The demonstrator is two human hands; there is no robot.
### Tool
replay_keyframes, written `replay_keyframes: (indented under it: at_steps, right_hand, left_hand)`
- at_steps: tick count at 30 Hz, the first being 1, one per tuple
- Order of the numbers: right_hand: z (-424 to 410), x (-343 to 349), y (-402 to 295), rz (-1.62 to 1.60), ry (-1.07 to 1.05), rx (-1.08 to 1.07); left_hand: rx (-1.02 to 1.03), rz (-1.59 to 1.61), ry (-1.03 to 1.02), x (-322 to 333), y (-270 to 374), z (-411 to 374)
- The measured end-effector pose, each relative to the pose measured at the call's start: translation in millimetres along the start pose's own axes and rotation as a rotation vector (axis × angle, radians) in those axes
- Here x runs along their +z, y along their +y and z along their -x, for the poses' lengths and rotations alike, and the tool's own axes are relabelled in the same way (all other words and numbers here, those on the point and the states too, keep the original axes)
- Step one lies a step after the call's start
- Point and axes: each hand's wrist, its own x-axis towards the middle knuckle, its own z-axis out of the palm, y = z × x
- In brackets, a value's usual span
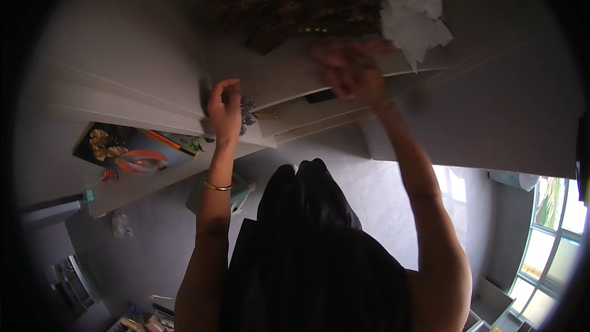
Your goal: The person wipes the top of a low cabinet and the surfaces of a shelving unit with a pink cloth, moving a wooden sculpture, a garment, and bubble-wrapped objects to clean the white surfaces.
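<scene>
My left hand [225, 113], with a gold bangle [217, 186] on its forearm, is raised beside a pale cabinet panel, its fingers curled. Right beside it is a glittery grey cluster [248, 115]; whether the hand holds it cannot be told. My right hand [352, 69] is blurred, fingers apart, with nothing seen in it. It is over the front edge of a pale shelf [281, 71]. Farther back on that shelf lies a dark brown bundle [295, 7] with shiny gold bits, too dim to name. Crumpled white paper [415, 14] adjoins its right end.
Below the shelf edge, an open drawer [295, 117] contains a dark object [321, 96]. A picture panel [133, 147] with gold leaf shapes lies at left. On the floor are a green stool-like item [198, 196] and a clear plastic bottle [120, 224]. Windows [548, 240] are at right.
</scene>
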Motion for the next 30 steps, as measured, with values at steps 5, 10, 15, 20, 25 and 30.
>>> replay_keyframes:
  at_steps: [5, 10, 15, 20, 25, 30]
  right_hand:
    - [4.8, -13.4, 22.5, -0.003, -0.040, 0.572]
    - [-41.8, 21.6, -67.9, -0.050, -0.044, 0.088]
    - [-65.1, 85.1, -134.1, -0.310, -0.248, -0.048]
    - [-85.7, 94.1, -129.7, -0.439, -0.306, -0.153]
    - [-122.1, 150.2, -152.2, -0.534, -0.238, 0.176]
    - [-145.9, 199.4, -142.9, -0.304, 0.051, 0.204]
  left_hand:
    - [0.112, 0.075, 0.025, 7.6, -19.9, -5.9]
    - [0.186, 0.180, 0.015, 9.0, -24.2, 3.9]
    - [0.491, 0.153, -0.097, -10.2, -20.0, 6.8]
    - [0.657, -0.136, -0.090, -16.8, -7.7, 37.9]
    - [0.712, -0.318, -0.114, -15.6, -12.6, 45.4]
    - [0.797, -0.433, -0.102, -14.9, -17.7, 37.5]
